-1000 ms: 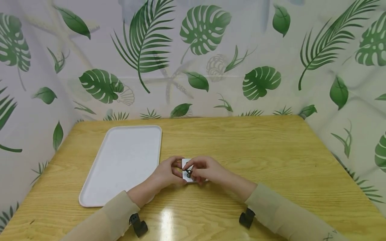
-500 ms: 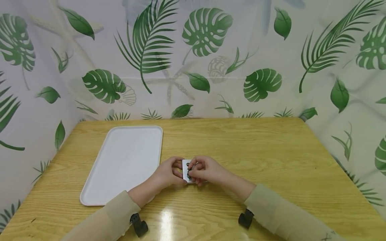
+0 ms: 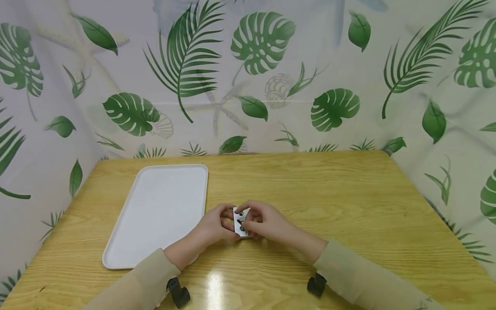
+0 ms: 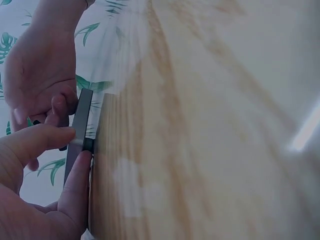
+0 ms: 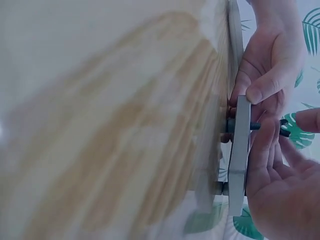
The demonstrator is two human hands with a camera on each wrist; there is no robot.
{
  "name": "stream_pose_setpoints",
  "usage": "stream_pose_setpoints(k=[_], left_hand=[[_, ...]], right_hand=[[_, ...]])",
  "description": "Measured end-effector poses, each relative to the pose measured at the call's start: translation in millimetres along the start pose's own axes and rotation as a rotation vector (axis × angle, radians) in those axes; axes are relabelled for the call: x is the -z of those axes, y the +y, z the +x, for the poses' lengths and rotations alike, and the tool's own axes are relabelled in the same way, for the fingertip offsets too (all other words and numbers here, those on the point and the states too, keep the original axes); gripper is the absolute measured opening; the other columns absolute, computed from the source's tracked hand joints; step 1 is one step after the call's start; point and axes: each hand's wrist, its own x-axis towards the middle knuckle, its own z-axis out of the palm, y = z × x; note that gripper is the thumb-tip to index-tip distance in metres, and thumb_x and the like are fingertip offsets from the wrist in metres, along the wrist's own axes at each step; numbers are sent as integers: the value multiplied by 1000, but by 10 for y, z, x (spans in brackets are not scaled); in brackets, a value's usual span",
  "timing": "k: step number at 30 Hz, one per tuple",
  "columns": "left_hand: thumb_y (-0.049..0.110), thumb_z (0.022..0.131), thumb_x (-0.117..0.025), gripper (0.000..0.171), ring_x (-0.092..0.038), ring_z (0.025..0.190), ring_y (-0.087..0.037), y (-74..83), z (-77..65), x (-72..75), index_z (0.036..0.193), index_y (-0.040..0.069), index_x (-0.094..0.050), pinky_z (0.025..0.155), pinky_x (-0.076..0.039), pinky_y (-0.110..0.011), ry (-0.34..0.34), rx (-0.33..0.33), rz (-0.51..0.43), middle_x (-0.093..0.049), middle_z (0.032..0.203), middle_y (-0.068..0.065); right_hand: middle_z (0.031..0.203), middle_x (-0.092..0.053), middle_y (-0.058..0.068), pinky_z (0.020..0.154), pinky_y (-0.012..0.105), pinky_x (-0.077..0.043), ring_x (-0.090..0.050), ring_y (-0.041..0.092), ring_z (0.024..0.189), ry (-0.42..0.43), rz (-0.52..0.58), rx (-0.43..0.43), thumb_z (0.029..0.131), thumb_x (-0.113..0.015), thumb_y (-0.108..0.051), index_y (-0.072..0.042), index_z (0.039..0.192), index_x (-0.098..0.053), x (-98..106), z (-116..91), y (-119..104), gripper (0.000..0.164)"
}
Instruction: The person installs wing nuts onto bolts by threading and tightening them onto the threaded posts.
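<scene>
two hands are in view, one left hand (image 3: 217, 224) and one right hand (image 3: 268, 219), with two beige sleeves, the left sleeve (image 3: 135, 282) and the right sleeve (image 3: 364, 273). there are two black wrist devices, one left (image 3: 178, 292) and one right (image 3: 317, 284). i count one plate (image 5: 241, 150) and one wing screw (image 5: 255, 126). two dark stubs, one upper (image 5: 230, 125) and one lower (image 5: 219, 188), show in the right wrist view. one white tray (image 3: 155, 215) and one wooden desk (image 3: 329, 193) complete the count; the sheets of leaf-printed cloth (image 3: 232, 116) cannot be numbered.
</scene>
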Motion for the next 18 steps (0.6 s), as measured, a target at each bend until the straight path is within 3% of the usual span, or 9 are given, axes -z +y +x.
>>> stream_pose_setpoints(k=[10, 18], left_hand=[[-7, 77, -87, 83, -68, 90, -14, 11, -21, 21, 151, -1, -51, 76, -57, -28, 4, 14, 7, -65, 132, -18], [-7, 76, -88, 84, -70, 91, -14, 14, 4, 43, 151, -1, -51, 79, -58, -28, -11, 16, 3, -66, 129, -17]], right_hand=[[81, -63, 0, 63, 24, -52, -58, 11, 67, -118, 116, -21, 97, -53, 0, 7, 132, -68, 82, 35, -10, 39], [82, -64, -1, 65, 25, -55, -61, 10, 71, -155, 101, -29, 102, -56, -3, 7, 126, -69, 115, 55, -12, 29]])
